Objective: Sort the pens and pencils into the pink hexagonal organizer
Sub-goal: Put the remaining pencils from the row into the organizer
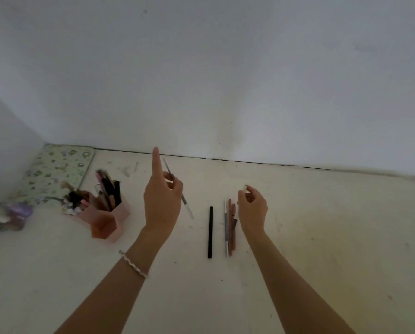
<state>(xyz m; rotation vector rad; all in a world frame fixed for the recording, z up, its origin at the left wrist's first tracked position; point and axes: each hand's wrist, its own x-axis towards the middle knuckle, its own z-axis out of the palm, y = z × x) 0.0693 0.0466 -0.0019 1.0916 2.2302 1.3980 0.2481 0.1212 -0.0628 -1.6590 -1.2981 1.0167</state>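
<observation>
Tabletop (322,237) fills the lower half of the frame, pale and scuffed, meeting a white wall along its far edge. At the left edge, a patterned notebook (57,172) lies flat in the corner, with a small cluster of purple and pale trinkets (6,214) below it.

Just right of the notebook stands the pink hexagonal organizer (107,218), its cells open upward. The rear cells already hold several pens and pencils; the front cell looks empty.

Left hand (162,203), at centre frame, pinches a thin clear pen (177,189) between thumb and middle fingers, with the forefinger stretched straight up. That pen's long axis runs diagonally, from upper left down to lower right, well off vertical. The organizer lies to the left of this hand and slightly lower in the frame, near but apart, and this hand is clearly the nearer one to it. By my judgement, the coming move turns on swinging the pen leftward and tipping it upright over a cell.

Right hand (252,208), right of centre, is loosely curled with something small and pale pinched at its fingertips; what it is cannot be told.

Between the hands, a black pen (210,232) lies alone, and a bundle of grey and reddish pencils (230,227) lies just beside the right hand, all pointing away from the viewer.
</observation>
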